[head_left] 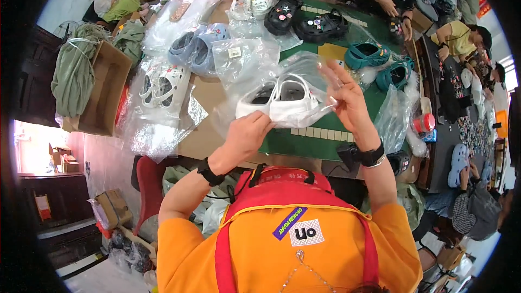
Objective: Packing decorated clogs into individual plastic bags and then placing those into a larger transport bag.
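Now | left hand [247, 133] fingers grip bag [282, 84] of white clogs [279, 100] | right hand [344, 95] fingers seemingly pinch its top

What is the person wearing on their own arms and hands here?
Both hands are bare, with no gloves. The left hand has a black band around the wrist with a thin dark cable trailing from it. The right hand has a black strap at the wrist with a small black box on it. Short orange sleeves cover only the upper arms; the forearms are uncovered.
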The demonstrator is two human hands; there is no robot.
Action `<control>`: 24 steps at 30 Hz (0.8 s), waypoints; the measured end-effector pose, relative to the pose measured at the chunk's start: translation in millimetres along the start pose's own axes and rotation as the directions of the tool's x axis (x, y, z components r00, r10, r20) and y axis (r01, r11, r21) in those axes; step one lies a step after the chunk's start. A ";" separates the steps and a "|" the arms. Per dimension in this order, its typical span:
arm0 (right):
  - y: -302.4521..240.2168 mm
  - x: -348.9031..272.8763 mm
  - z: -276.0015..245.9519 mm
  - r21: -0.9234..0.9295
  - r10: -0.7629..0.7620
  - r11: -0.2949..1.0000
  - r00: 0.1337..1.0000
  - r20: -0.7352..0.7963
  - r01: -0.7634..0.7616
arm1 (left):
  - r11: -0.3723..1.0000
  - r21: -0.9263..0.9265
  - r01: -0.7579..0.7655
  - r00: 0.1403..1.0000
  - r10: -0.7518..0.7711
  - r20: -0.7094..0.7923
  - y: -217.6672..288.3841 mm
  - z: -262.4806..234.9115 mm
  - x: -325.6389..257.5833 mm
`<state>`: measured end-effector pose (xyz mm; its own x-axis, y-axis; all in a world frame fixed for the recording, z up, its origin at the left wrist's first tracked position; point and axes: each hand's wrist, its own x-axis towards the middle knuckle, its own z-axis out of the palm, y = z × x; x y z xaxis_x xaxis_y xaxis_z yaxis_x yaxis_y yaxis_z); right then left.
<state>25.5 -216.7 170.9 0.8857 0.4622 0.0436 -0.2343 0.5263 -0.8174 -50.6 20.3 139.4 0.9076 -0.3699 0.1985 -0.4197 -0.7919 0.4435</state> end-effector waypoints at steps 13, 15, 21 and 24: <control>2.4 -37.5 16.7 -0.775 0.321 0.627 0.933 0.159 -0.084 | 0.853 -0.224 -0.471 0.857 0.502 0.112 10.1 12.7 41.6; 4.4 -48.9 12.1 -0.606 0.296 0.767 0.954 0.042 -0.211 | 0.821 -0.175 -0.543 0.833 0.553 0.008 15.1 19.2 44.4; 30.6 -65.9 -17.8 -0.824 -0.049 0.491 0.954 0.297 0.282 | 0.770 -0.279 -0.574 0.804 0.595 -0.012 40.4 19.9 46.8; 56.1 -59.7 -17.7 -0.833 -0.026 0.447 0.935 0.353 0.327 | 0.757 -0.352 -0.550 0.818 0.574 -0.045 62.0 15.3 47.0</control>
<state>-33.4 -227.4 112.3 0.6929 0.6706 0.2649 0.5185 -0.2081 -0.8294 -34.0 -53.6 162.9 0.5018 -0.7351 0.4560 -0.8151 -0.2253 0.5338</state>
